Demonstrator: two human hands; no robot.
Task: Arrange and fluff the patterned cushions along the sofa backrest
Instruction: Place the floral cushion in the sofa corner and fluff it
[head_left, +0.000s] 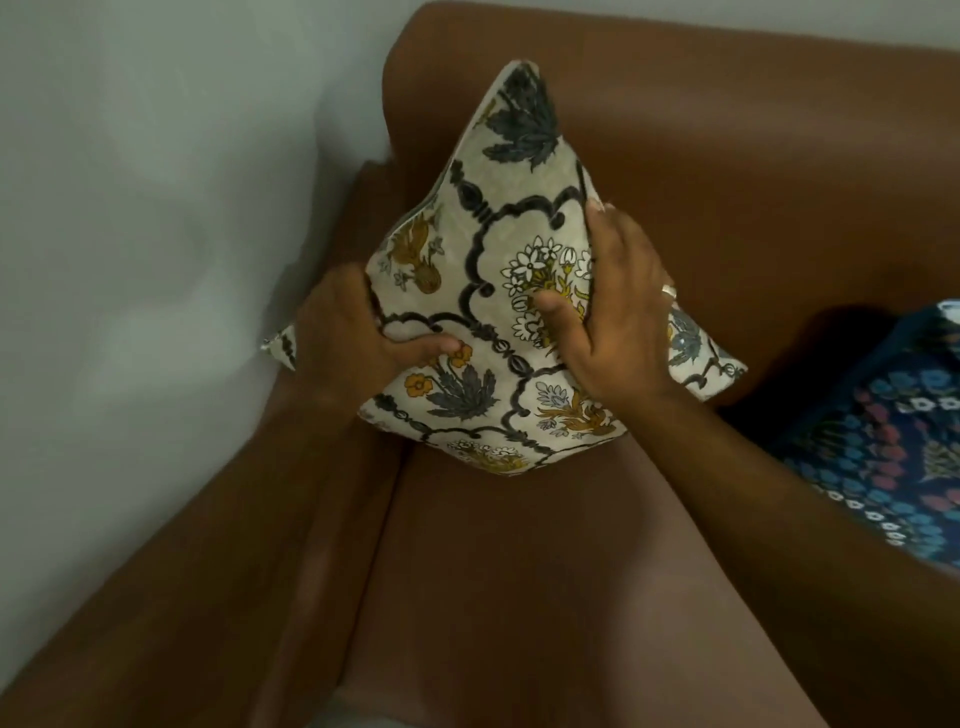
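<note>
A cream cushion (498, 270) with dark scrolls and yellow and grey flowers stands on one corner in the left end of the brown sofa (727, 171), against the backrest and armrest. My left hand (353, 332) grips its left edge, thumb on the front. My right hand (618, 306), with a ring, clasps its right edge, thumb pressed into the fabric. The two hands squeeze the cushion between them. A dark blue cushion (893, 447) with blue and red flowers lies on the seat at the right, partly cut off by the frame.
A pale wall (156, 208) runs along the left, close behind the sofa armrest (249, 519). The brown seat (519, 571) stretches toward me below the cream cushion.
</note>
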